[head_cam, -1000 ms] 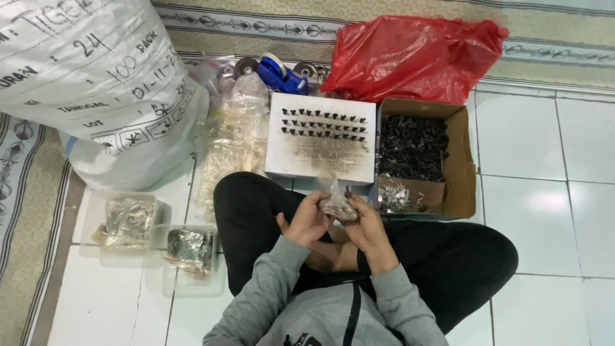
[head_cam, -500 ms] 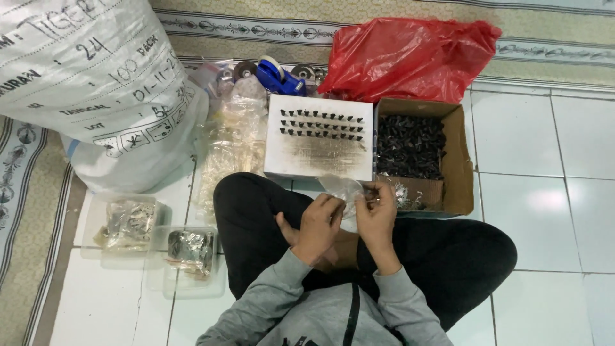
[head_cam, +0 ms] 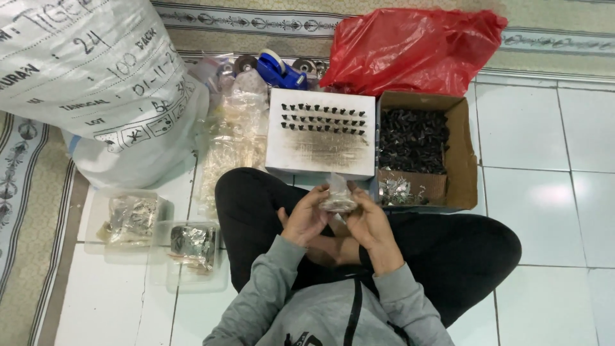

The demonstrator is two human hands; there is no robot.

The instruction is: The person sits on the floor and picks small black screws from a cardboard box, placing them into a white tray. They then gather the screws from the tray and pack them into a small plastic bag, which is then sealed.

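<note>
I sit cross-legged on a white tiled floor. My left hand [head_cam: 306, 216] and my right hand [head_cam: 369, 224] both grip a small clear plastic bag [head_cam: 337, 194] with small metal parts inside, held above my lap. Just beyond it lies a white block [head_cam: 320, 144] with rows of small dark parts stuck in its far edge. To its right a cardboard box [head_cam: 457, 154] holds a heap of dark small parts and some shiny ones.
A big white woven sack [head_cam: 96, 77] stands at the left. A red plastic bag [head_cam: 410, 48] lies behind the box. A blue tape dispenser [head_cam: 280, 69] and clear bags lie at the back. Two clear containers [head_cam: 189, 247] with packed parts sit by my left knee.
My right hand had reached toward the cardboard box half a second ago; now it is back at the small bag, and both hands hold it together again.
</note>
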